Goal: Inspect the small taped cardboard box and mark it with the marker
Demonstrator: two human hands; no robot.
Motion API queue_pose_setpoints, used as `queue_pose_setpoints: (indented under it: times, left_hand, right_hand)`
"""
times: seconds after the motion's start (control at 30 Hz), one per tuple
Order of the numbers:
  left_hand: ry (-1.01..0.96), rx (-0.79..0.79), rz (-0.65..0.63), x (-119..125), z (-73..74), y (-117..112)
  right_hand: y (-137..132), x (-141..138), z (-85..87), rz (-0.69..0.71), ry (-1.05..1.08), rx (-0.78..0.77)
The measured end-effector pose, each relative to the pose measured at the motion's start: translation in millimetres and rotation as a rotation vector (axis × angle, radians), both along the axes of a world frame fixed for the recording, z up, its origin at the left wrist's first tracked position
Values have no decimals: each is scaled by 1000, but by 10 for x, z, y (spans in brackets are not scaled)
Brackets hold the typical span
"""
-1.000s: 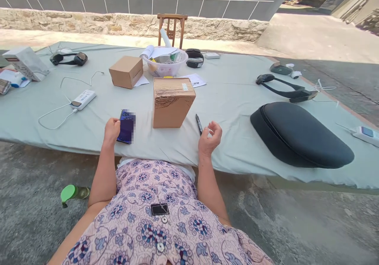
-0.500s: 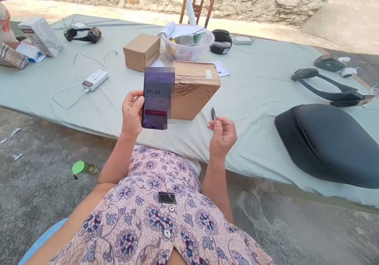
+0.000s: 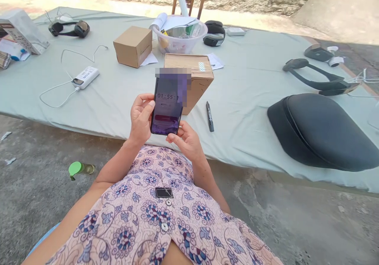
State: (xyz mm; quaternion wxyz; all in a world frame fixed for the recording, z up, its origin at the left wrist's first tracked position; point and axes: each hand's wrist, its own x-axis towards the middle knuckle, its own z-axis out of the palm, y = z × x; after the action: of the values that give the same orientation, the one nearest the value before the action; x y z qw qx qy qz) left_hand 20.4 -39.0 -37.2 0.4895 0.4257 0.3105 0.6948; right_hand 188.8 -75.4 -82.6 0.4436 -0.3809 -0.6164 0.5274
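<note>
A dark smartphone [image 3: 167, 107] with a lit screen is held upright in front of my chest. My left hand [image 3: 141, 119] is wrapped round its left edge, thumb on the glass. My right hand [image 3: 186, 139] cups the phone's lower right corner from beneath, fingers curled against it. Just behind the phone a taped cardboard box [image 3: 196, 72] stands on the grey-green tablecloth [image 3: 245, 99]. A black marker pen [image 3: 209, 116] lies on the cloth to the right of the box.
A smaller cardboard box [image 3: 133, 46], a clear bowl of odds and ends [image 3: 181, 38], a white power bank with cable [image 3: 85, 77], black headsets [image 3: 321, 79] and a large black case [image 3: 322, 131] lie on the table. A green-capped bottle [image 3: 79, 168] lies on the concrete floor.
The phone rose from the table into my left hand. My right hand then moved left from near the marker and took hold of the phone's lower corner.
</note>
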Motion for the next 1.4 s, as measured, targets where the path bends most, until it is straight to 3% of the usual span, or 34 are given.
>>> queue_pose_setpoints:
  times: [0.2,0.37,0.5,0.6,0.73,0.83,0.97,1.07,1.27,1.4]
  left_hand:
    - [-16,-18,46,-31,24,11]
    - [1,-64,236,-423,-29,199]
    - [86,-252,450,-928,-188,421]
    - [317,-519,590,-1223,-355,542]
    - [469,-632,619,-1424,-544,588]
    - [623,-669,641,-1480,-585,557]
    - [820,-641,673,-1418,-488,495]
    - [973,-491,670,-1229,-369,478]
    - [927,-52,303,-606,-129,530]
    - [1010,107,186,-221,31,622]
  right_hand:
    - [25,-21,-12,23,42,-38]
    - [107,29,-46,-39,58,15]
    - [235,140,-94,-201,24,24]
    - [361,242,-165,-355,5,24]
    - [514,365,-293,-537,-38,21]
    - [591,432,-390,-637,-102,12]
    - [672,481,-516,-709,-186,-1]
    - [742,486,-626,-738,-267,35]
    - [859,455,-812,-732,-520,206]
    - [904,422,-835,-666,-596,271]
